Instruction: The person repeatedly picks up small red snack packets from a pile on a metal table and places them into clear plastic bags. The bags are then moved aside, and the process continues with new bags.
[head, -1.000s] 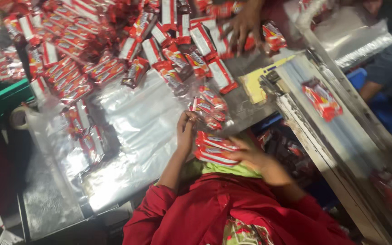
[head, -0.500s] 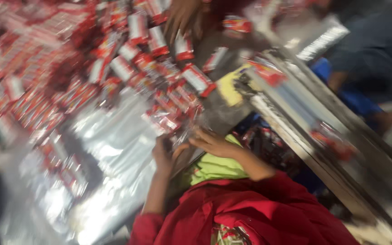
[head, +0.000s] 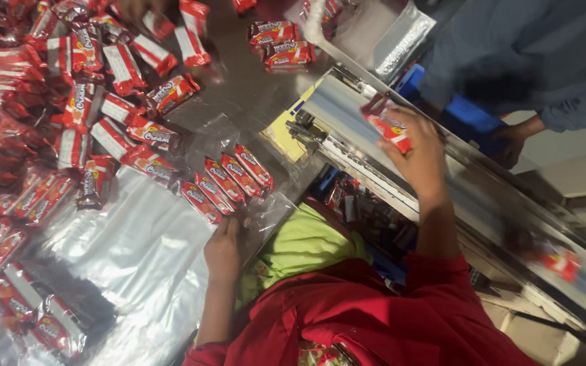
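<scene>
Steel makes up the biggest thing before you, the long conveyor chute [head: 469, 196], which runs slantwise from the middle of the view down to the lower right. Left of the chute lies the metal table [head: 245, 88], spread with clear plastic bags [head: 137, 251] and a heap of red snack packets [head: 69, 115]. Beyond the chute, a person in a blue-grey shirt [head: 510, 54] stands at its far side. Just left of the chute's upper end, a row of five red packets [head: 228, 181] lies in a clear bag at the table's edge. Your left hand [head: 223, 247] rests at that bag's near edge, fingers curled onto the plastic. Your right hand [head: 418, 152] is over the chute, fingers closed around a single red packet [head: 389, 125] held above the steel.
</scene>
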